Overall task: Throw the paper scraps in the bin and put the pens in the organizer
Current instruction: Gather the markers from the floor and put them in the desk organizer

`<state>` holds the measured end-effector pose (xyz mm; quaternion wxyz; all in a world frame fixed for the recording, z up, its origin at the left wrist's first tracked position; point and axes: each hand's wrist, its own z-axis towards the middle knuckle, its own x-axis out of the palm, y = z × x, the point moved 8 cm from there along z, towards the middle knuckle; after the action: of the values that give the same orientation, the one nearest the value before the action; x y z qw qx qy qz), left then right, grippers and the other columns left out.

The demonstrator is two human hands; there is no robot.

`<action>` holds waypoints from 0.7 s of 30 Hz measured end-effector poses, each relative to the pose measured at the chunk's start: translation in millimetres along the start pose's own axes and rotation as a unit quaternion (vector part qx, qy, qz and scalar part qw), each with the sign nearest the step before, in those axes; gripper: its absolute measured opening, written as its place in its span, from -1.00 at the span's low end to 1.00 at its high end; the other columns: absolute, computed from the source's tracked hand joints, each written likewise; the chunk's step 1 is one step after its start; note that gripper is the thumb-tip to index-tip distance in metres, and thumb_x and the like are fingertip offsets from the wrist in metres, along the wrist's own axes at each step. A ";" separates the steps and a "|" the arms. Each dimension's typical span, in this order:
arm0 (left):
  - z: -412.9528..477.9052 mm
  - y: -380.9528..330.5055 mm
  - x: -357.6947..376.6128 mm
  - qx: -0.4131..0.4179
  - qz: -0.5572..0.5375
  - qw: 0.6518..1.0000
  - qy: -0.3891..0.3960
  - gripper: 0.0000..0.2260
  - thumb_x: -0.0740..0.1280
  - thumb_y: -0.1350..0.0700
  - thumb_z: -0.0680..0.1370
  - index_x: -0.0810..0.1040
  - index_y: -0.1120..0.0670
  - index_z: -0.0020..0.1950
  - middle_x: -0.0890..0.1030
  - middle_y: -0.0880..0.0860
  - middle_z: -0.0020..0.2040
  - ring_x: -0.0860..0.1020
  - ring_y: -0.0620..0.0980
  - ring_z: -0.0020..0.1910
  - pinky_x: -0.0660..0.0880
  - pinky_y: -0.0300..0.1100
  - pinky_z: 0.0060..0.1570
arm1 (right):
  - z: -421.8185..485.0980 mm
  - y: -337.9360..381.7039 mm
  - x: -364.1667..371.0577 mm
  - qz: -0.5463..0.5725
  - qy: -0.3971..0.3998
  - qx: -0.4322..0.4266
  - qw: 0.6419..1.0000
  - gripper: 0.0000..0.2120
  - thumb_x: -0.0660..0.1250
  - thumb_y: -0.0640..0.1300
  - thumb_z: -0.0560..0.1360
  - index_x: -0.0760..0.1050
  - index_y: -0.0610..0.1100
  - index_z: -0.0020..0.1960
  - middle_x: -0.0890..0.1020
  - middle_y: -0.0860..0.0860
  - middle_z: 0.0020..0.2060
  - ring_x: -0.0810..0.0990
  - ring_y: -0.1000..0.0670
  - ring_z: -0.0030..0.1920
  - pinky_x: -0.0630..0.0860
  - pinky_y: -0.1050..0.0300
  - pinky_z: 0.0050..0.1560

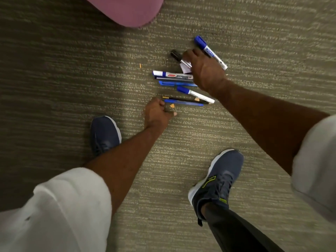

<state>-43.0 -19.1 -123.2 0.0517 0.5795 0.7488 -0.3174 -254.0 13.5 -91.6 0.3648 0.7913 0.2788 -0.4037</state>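
Several pens and markers lie in a loose row on the carpet: a whiteboard marker [172, 74], a blue pen [174, 83], a blue-capped white marker [195, 94], a black pencil [183, 99] and another blue pen [183, 103]. My right hand [205, 71] grips a blue marker [211, 51], and its fingertips touch a black-capped marker [177, 55] beside a pale paper scrap [185, 69]. My left hand [158, 113] is curled into a fist at the pencil's left end, next to a small tan scrap [171, 105]. Whether the fist holds anything is hidden. Another tiny orange scrap [140, 65] lies apart to the left.
A pink upholstered seat [127, 10] juts in at the top. My two dark blue shoes [105, 133] [216, 179] stand on the grey-beige carpet [54, 79] just below the pens. No bin or organizer is in view.
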 end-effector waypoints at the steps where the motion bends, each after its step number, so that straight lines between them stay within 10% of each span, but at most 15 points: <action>1: 2.3 -1.4 1.2 -0.002 0.004 1.000 -0.005 -0.55 0.65 0.16 0.30 0.52 0.17 0.06 0.59 0.08 -0.07 0.58 0.02 -0.07 0.55 -0.15 -0.09 | 2.0 -3.3 2.7 0.012 -0.001 0.006 1.000 -0.68 0.22 -0.14 0.56 0.42 -0.13 0.30 0.53 -0.12 0.22 0.60 -0.24 0.10 0.53 -0.09 -0.03; 11: 9.5 -19.3 1.6 0.030 -0.005 0.997 -0.067 -0.73 0.62 0.14 0.35 0.59 0.14 -0.09 0.68 0.07 -0.16 0.66 0.08 -0.15 0.64 -0.02 -0.09 | -6.0 -29.4 16.3 0.090 0.020 0.118 0.989 -0.67 0.52 -0.01 0.42 0.53 -0.09 0.11 0.56 -0.05 0.16 0.61 -0.12 0.06 0.55 0.00 0.03; 16: 17.0 -22.5 2.6 0.058 0.010 0.997 -0.054 -0.84 0.58 0.20 0.39 0.65 0.15 -0.12 0.71 0.13 -0.15 0.69 0.12 -0.14 0.64 0.01 -0.06 | -15.5 -50.9 20.9 0.185 0.017 0.179 0.966 -0.82 0.54 -0.04 0.39 0.59 -0.09 -0.13 0.62 0.11 -0.18 0.55 0.14 -0.32 0.48 0.31 -0.26; 21: 14.8 -27.1 2.2 0.104 0.022 0.992 -0.062 -0.91 0.53 0.22 0.45 0.68 0.17 -0.09 0.70 0.07 -0.21 0.62 -0.04 -0.26 0.64 -0.09 -0.12 | -19.6 -47.1 10.3 0.185 -0.014 0.138 0.973 -0.76 0.25 -0.24 0.51 0.59 -0.17 0.13 0.69 -0.08 0.01 0.64 -0.09 0.03 0.53 0.05 0.11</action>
<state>-72.5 -28.6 -124.6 0.0445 0.5775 0.6943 -0.4272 -274.7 58.0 -108.8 0.3244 0.8661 0.0639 -0.3750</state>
